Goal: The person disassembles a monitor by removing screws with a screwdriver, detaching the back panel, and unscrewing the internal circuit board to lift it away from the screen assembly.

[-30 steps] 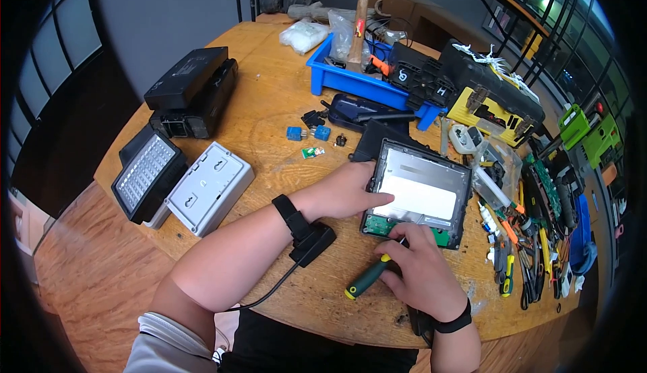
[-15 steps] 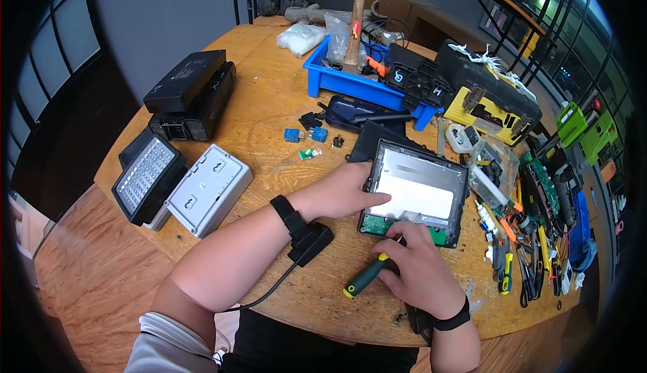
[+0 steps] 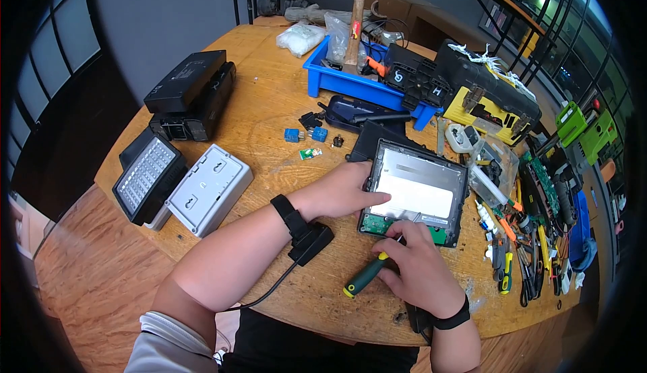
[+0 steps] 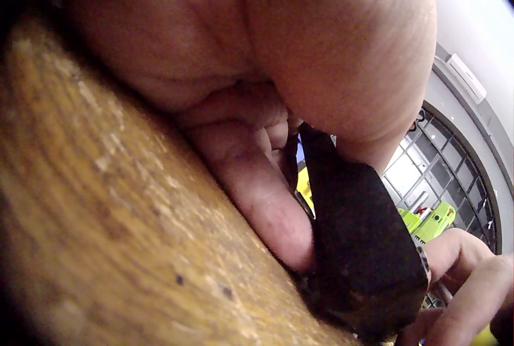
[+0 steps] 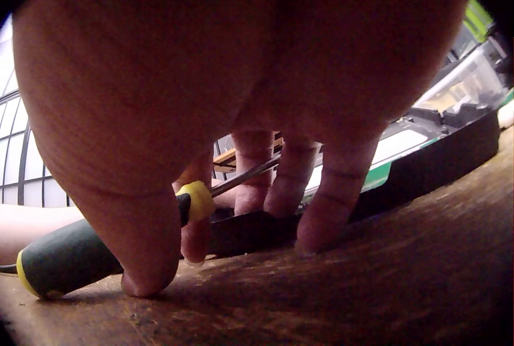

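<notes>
A black-framed display panel [image 3: 414,194] lies on the wooden table, with a bright metal back and a green circuit board [image 3: 375,225] along its near edge. My left hand [image 3: 340,190] holds its left side, thumb over the metal back. In the left wrist view, the fingers [image 4: 265,193] curl low beside the black frame [image 4: 361,242]. With thumb and fingers my right hand [image 3: 423,268] pinches a green and yellow screwdriver [image 3: 366,278] at the panel's near edge. Its shaft [image 5: 245,177] slants toward the panel in the right wrist view; the tip is hidden behind the fingers.
Loose hand tools [image 3: 536,258] crowd the right side. A blue bin [image 3: 357,83] with a hammer [image 3: 354,33] and a black-yellow toolbox [image 3: 485,97] stand behind. Black boxes [image 3: 189,97], an LED lamp [image 3: 147,177] and a white housing [image 3: 210,188] sit left. Small blue parts [image 3: 306,134] lie mid-table.
</notes>
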A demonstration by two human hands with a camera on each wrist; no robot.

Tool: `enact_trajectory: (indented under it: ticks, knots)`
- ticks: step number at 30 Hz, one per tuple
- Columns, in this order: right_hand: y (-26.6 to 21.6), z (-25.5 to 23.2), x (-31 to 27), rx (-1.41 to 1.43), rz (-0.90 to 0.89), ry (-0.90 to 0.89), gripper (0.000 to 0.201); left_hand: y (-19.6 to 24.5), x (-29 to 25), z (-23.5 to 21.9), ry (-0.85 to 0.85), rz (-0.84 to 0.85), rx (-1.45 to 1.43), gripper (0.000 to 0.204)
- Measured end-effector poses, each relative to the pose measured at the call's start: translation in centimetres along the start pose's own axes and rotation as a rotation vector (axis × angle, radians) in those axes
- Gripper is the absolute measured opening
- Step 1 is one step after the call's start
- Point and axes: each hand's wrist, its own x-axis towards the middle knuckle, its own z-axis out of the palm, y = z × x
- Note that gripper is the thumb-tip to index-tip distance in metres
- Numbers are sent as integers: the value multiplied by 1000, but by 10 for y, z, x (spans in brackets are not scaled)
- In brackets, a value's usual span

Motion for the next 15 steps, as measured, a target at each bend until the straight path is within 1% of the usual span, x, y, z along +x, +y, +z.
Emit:
enact_trajectory:
  ticks: [15]
  knots:
    - [-3,-2,0,-8,17,-16,35,0,0,0,-4,-7,-27,42]
